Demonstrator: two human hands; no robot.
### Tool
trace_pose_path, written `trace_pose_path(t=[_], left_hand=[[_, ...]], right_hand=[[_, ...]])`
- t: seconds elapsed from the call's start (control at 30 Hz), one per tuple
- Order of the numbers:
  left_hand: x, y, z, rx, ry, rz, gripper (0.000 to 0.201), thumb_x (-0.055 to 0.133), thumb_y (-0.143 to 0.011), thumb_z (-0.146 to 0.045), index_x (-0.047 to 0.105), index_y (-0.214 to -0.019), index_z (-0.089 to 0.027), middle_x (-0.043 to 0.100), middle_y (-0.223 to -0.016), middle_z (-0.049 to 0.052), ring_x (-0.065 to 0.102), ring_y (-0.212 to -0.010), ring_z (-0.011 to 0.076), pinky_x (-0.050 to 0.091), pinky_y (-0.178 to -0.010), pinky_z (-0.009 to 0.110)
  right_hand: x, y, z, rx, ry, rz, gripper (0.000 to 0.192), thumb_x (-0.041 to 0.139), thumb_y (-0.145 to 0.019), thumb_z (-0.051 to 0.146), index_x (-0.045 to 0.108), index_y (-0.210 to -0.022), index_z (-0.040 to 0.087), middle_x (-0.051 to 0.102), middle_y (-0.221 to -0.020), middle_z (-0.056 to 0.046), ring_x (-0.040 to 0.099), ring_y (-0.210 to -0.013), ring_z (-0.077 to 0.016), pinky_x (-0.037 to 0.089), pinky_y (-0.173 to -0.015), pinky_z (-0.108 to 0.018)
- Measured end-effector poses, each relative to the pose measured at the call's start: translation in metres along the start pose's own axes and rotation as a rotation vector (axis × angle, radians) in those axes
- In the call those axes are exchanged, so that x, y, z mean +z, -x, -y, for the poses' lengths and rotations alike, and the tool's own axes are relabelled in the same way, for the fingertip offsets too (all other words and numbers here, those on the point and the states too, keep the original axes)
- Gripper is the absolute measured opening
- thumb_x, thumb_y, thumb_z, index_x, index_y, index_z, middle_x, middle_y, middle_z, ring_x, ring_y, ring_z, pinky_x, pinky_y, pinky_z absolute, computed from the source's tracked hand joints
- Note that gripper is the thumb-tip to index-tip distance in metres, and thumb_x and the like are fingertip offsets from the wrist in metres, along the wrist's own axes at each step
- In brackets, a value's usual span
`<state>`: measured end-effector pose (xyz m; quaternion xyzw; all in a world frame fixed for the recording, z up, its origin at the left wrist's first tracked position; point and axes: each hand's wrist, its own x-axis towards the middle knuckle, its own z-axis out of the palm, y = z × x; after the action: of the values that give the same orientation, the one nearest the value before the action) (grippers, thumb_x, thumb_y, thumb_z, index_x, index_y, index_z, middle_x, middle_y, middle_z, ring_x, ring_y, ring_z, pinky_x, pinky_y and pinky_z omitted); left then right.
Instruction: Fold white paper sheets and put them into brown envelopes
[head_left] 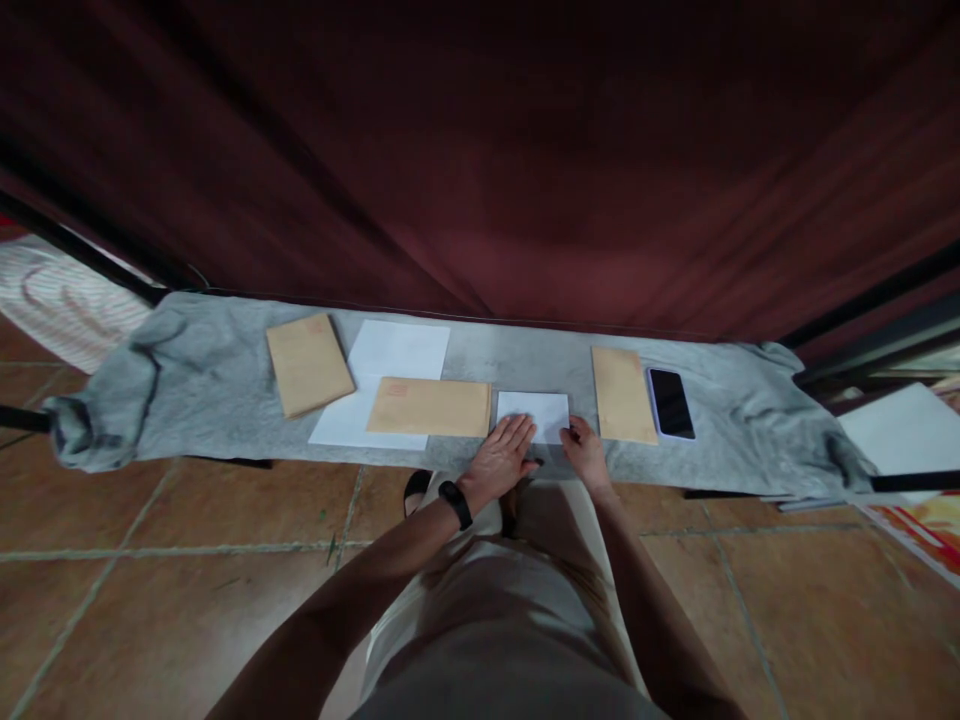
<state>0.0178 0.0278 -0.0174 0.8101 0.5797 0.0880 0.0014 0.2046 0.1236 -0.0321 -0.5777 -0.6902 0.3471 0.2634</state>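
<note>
Two hands rest on a small white folded sheet [534, 414] that lies flat near the front edge of the counter [225, 400], which is draped in a grey cloth. The sheet is plain, rectangular and unmarked as far as we can see. Our left hand [504, 452] lies palm down with fingers spread and straight across the sheet's lower left corner, holding nothing; a black band [455, 503] circles that wrist. Our right hand [585, 450] touches the sheet's lower right corner with its fingertips, and we cannot tell whether it pinches the edge or only presses on it. The front edge of the sheet is covered by both hands, and the dim light blurs any fold lines. Just left of the sheet, almost touching it, lies a tan envelope [430, 407] resting partly on a larger white sheet [390, 370]; a second tan envelope [308, 363] sits farther left, tilted. To the right, near the sheet, a third tan envelope [622, 395] stands lengthwise, and a black smartphone [670, 403] lies just beside it. A dark red curtain [480, 150] hangs behind the counter, and the terracotta tiled floor [150, 560] shows below.
</note>
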Motion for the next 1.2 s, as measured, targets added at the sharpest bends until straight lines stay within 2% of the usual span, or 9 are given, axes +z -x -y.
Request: trace_pose_path(t=[0.1,0.2,0.27,0.37,0.47,0.57,0.67,0.87,1.2], left_hand=[[0.004,0.005,0.000,-0.008,0.001,0.009,0.068,0.045,-0.103,-0.051,0.039,-0.154,-0.007,0.032,-0.166,0.017,0.025,-0.156,0.0284,0.019,-0.128,0.048],[0.006,0.008,0.001,0.002,-0.004,0.014,0.070,0.044,-0.102,-0.053,0.035,-0.156,-0.008,0.030,-0.166,0.018,0.022,-0.157,0.0281,0.018,-0.128,0.048],[0.008,0.009,0.002,0.006,-0.005,0.016,0.072,0.046,-0.101,-0.053,0.034,-0.157,-0.009,0.029,-0.167,0.018,0.021,-0.157,0.0283,0.018,-0.128,0.048],[0.011,0.008,0.002,0.003,0.001,0.017,0.073,0.048,-0.100,-0.052,0.036,-0.156,-0.008,0.029,-0.166,0.020,0.022,-0.157,0.0293,0.018,-0.128,0.049],[0.014,0.008,0.002,-0.003,0.010,0.017,0.071,0.052,-0.099,-0.047,0.039,-0.153,-0.002,0.034,-0.163,0.024,0.022,-0.157,0.0295,0.017,-0.128,0.049],[0.015,0.008,0.002,-0.003,0.025,0.016,0.073,0.053,-0.098,-0.045,0.038,-0.152,0.003,0.035,-0.161,0.026,0.022,-0.157,0.0293,0.018,-0.128,0.049],[0.015,0.011,0.003,-0.018,0.044,0.011,0.076,0.052,-0.099,-0.048,0.033,-0.155,0.000,0.031,-0.164,0.025,0.021,-0.157,0.0292,0.021,-0.128,0.048],[0.011,0.022,0.004,-0.061,0.047,0.015,0.077,0.048,-0.100,-0.049,0.026,-0.159,-0.005,0.028,-0.166,0.023,0.021,-0.156,0.0296,0.025,-0.127,0.050],[-0.001,0.042,-0.006,-0.121,-0.036,0.042,0.073,0.046,-0.101,-0.045,0.030,-0.156,0.000,0.030,-0.164,0.025,0.022,-0.156,0.0310,0.027,-0.127,0.049]], right_hand=[[0.000,0.003,0.000,-0.029,0.111,-0.042,0.042,0.046,-0.092,0.030,0.064,-0.126,0.012,0.072,-0.084,-0.009,0.068,-0.075,-0.0228,0.055,-0.072,-0.034],[0.002,0.009,0.006,-0.149,0.282,-0.193,0.044,0.046,-0.097,0.029,0.059,-0.135,0.012,0.070,-0.112,-0.018,0.067,-0.103,-0.0285,0.055,-0.090,-0.044],[0.008,0.013,0.013,-0.266,0.312,-0.219,0.045,0.045,-0.100,0.029,0.055,-0.141,0.013,0.063,-0.130,-0.021,0.060,-0.122,-0.0297,0.051,-0.103,-0.048],[0.023,0.019,0.023,-0.434,0.249,-0.085,0.045,0.037,-0.105,0.031,0.054,-0.145,0.017,0.056,-0.147,-0.016,0.052,-0.137,-0.0246,0.045,-0.113,-0.044],[0.037,0.026,0.027,-0.510,0.279,0.046,0.047,0.032,-0.108,0.033,0.053,-0.147,0.016,0.051,-0.154,-0.014,0.043,-0.146,-0.0236,0.038,-0.120,-0.046],[0.040,0.031,0.024,-0.524,0.358,0.089,0.049,0.032,-0.109,0.033,0.048,-0.151,0.015,0.046,-0.158,-0.014,0.037,-0.150,-0.0241,0.031,-0.124,-0.049],[0.034,0.030,0.018,-0.504,0.433,0.078,0.049,0.033,-0.109,0.034,0.048,-0.152,0.016,0.043,-0.161,-0.014,0.035,-0.151,-0.0253,0.029,-0.124,-0.049],[0.017,0.026,0.004,-0.445,0.501,0.001,0.049,0.037,-0.107,0.032,0.047,-0.153,0.018,0.044,-0.160,-0.013,0.040,-0.148,-0.0289,0.033,-0.121,-0.052],[0.007,0.024,-0.009,-0.383,0.473,-0.073,0.050,0.041,-0.106,0.032,0.048,-0.152,0.013,0.047,-0.157,-0.016,0.039,-0.148,-0.0304,0.035,-0.120,-0.053]])
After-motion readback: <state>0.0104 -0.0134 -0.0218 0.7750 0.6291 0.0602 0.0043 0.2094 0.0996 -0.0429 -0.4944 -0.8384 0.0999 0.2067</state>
